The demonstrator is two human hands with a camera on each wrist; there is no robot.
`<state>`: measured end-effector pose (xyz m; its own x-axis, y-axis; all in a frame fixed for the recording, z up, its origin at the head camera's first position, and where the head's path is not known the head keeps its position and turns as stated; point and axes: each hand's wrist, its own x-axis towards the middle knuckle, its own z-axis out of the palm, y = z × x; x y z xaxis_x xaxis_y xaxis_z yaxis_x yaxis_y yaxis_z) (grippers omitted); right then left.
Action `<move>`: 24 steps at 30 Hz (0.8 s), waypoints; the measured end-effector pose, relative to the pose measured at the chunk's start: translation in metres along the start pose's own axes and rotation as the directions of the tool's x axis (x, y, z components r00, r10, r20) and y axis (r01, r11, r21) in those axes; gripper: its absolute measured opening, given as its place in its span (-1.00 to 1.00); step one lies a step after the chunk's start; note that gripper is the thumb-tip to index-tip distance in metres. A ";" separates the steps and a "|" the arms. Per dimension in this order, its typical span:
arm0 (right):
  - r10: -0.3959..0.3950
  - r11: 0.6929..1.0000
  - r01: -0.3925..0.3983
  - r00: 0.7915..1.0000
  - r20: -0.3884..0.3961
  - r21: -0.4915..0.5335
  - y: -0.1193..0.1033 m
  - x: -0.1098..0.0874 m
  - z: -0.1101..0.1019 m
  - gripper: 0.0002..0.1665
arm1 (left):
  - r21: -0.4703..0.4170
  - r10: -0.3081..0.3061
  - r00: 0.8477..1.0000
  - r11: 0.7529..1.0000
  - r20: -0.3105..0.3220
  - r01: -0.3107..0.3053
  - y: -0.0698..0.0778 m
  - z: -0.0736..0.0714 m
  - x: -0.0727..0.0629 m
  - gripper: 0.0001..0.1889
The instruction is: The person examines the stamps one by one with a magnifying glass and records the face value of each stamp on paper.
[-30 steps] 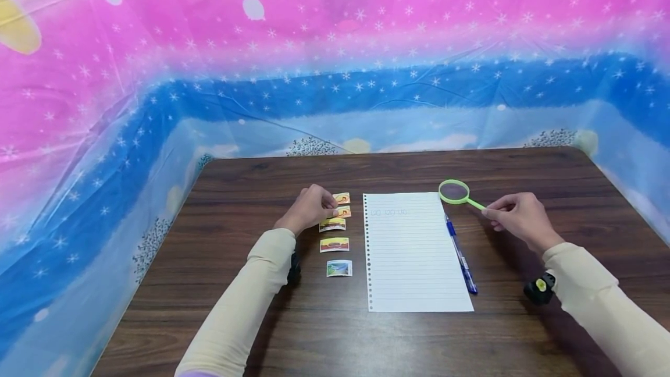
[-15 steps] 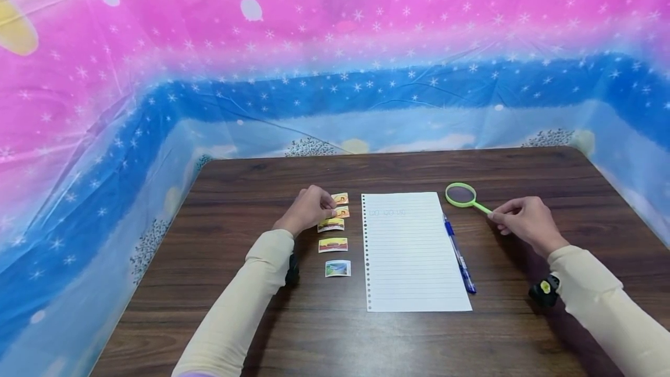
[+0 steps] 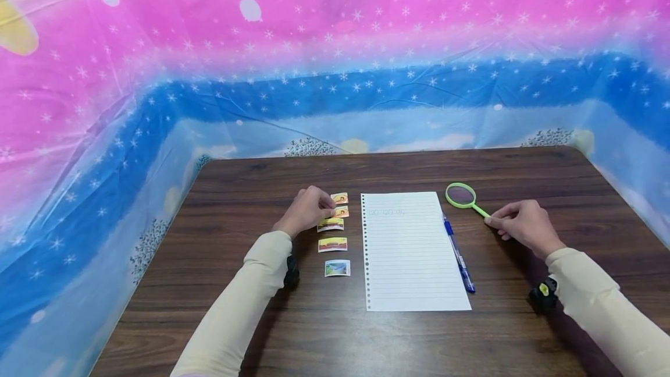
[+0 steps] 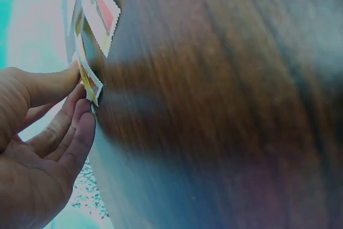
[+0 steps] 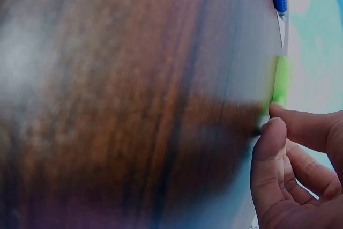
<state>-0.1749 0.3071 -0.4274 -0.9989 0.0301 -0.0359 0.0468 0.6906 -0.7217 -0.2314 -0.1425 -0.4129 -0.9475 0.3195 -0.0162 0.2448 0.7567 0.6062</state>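
In the head view my left hand [image 3: 307, 211] is at a column of small postage stamps left of the paper. Its thumb and fingertips pinch the left edge of an orange-and-yellow stamp [image 3: 342, 212]; the left wrist view shows that stamp [image 4: 89, 76] between them. A similar orange stamp [image 3: 340, 198] lies just beyond it. Nearer are two yellow-and-red stamps [image 3: 332, 244] and a blue-green landscape stamp [image 3: 337, 268]. My right hand [image 3: 526, 226] pinches the handle end of a green magnifying glass [image 3: 480, 210], whose lens lies right of the paper's far corner. The right wrist view shows the green handle [image 5: 281, 79] at my fingertips.
A lined sheet of paper [image 3: 413, 260] with punched holes and faint writing lies mid-table. Along its right edge rests a blue pen [image 3: 459, 252]. The dark wooden table [image 3: 209, 307] is backed by a pink and blue printed cloth [image 3: 324, 92].
The magnifying glass has shifted slightly right and away from the paper, with my right hand moving along with it. My left hand stays almost still at the stamp.
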 end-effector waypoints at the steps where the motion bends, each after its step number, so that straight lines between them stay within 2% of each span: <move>1: 0.001 1.000 -0.001 1.000 0.001 0.003 0.000 0.000 0.000 -0.69 | -0.004 0.001 1.000 1.000 -0.005 -0.001 0.000 0.000 -0.001 -0.88; 6: -0.011 1.000 0.011 1.000 -0.007 0.010 -0.003 -0.001 -0.001 -0.69 | -0.010 0.011 0.999 1.000 -0.032 -0.012 0.003 -0.004 -0.005 -0.83; 13: -0.018 1.000 0.018 1.000 0.006 0.006 -0.014 -0.008 -0.003 -0.60 | -0.003 0.059 0.998 0.998 -0.030 -0.059 0.020 -0.005 -0.019 -0.75; 20: -0.035 0.999 0.035 0.998 0.047 0.002 -0.030 -0.017 0.002 -0.43 | -0.007 0.116 0.993 0.993 0.039 -0.115 0.040 0.002 -0.039 -0.64; 24: -0.047 0.999 0.048 0.996 0.079 -0.016 -0.037 -0.024 0.007 -0.40 | 0.016 0.175 0.982 0.984 0.065 -0.177 0.051 0.010 -0.047 -0.61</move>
<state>-0.1531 0.2753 -0.4046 -0.9966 -0.0597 -0.0568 -0.0016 0.7028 -0.7114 -0.1728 -0.1132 -0.3894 -0.8745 0.4835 0.0384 0.4114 0.6975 0.5867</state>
